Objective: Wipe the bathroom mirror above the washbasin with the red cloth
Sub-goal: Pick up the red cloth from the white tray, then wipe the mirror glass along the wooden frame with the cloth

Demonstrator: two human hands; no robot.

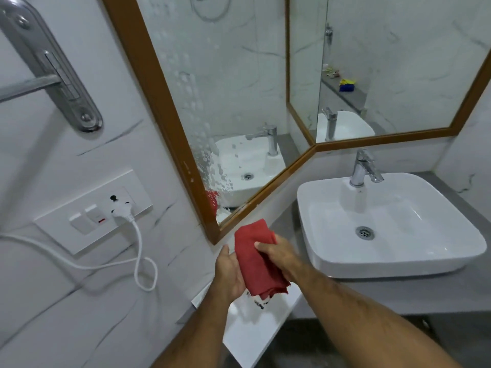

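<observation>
A folded red cloth [256, 258] hangs between both my hands, just below the lower corner of the mirror. My left hand [229, 272] grips its left side and my right hand [276, 254] pinches its right side from above. The brown-framed mirror [212, 102] covers the left wall and carries white foam spots and streaks down its left part. A second brown-framed mirror panel [398, 75] sits on the wall above the white washbasin [398, 227]. Neither hand touches the glass.
A chrome tap [364, 168] stands at the basin's back edge on a grey counter [372, 296]. On the left wall are a white switch plate [93, 211] with a plugged-in white cable [138, 251], and a metal door handle [53, 67] near the top left.
</observation>
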